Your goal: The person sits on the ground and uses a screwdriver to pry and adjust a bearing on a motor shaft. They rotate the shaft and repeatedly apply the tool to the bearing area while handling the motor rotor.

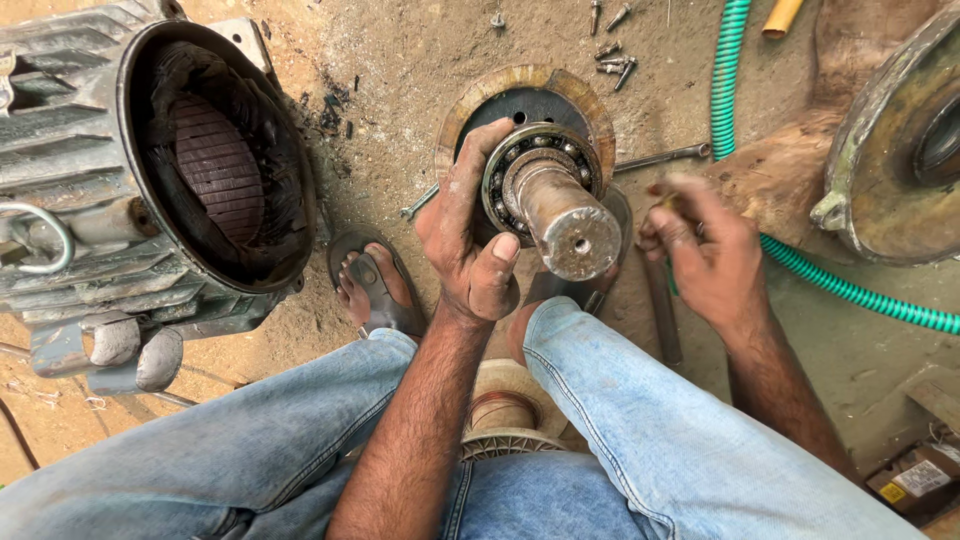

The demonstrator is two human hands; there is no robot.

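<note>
My left hand (468,235) is wrapped around the side of the steel ball bearing with its ring of exposed balls (541,175), fingers curled over its outer race and thumb pointing toward the end of the thick, worn steel rotor shaft (560,215) that it sits on, so the bearing is not yet off the shaft. My right hand (705,255), just to the right of the shaft, is blurred; it looks clenched round something small and yellowish, but I cannot tell what it is. I judge the strip-down to be well along: the grey ribbed cast motor housing with dark copper windings inside (150,180) lies open and empty well to the left of my left hand, and a round greenish end cover (890,160) lies beyond my right hand, so the rotor is already out. Behind the bearing sits a rusty-rimmed black disc (530,100). Loose bolts (612,50) lie on the dirt floor beyond both hands, a long steel rod (660,158) passes behind the shaft, and a ribbed green hose (850,290) runs close under my right hand, where it could snag. My sandalled foot (370,285) rests just left of my left wrist.
</note>
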